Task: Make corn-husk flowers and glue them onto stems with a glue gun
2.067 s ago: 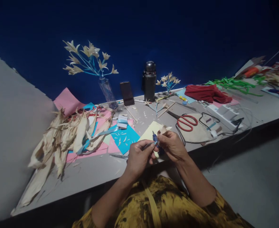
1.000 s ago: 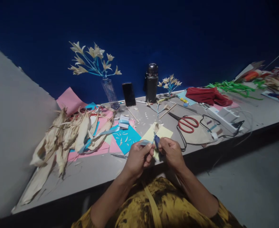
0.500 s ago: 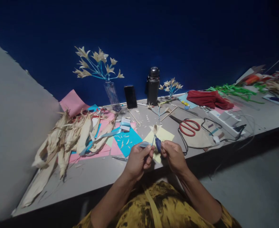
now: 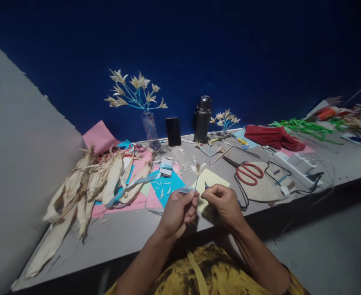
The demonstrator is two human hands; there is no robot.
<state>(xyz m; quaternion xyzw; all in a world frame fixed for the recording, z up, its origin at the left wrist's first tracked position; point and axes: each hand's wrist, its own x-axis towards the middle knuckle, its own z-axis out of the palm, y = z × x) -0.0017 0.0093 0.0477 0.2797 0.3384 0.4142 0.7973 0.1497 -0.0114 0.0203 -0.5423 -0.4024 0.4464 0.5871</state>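
Note:
Between thumb and finger my left hand (image 4: 178,211) pinches the thin blue stem of a small cream husk flower (image 4: 198,168), which stands upright above the fingers. A light blue ribbon (image 4: 146,178) runs from that hand to a white card wound with ribbon (image 4: 166,167). Just right of the stem, my right hand (image 4: 225,204) is closed around a dark blue tube with a pointed tip (image 4: 206,185); most of the tube is hidden by the fingers. Beneath both hands lies a pale yellow sheet (image 4: 219,177).
Dried husks (image 4: 89,180) cover the left side. Behind stand a glass vase (image 4: 151,131) of husk flowers, a phone (image 4: 173,132) and a dark flask (image 4: 203,119). Red-handled scissors (image 4: 249,173), a power strip (image 4: 298,166) and a red cloth (image 4: 272,137) lie right.
The dark blue tube has turned in my right hand, its tip now pointing up beside the stem. The flower stays in my left hand. The whole view has shifted slightly.

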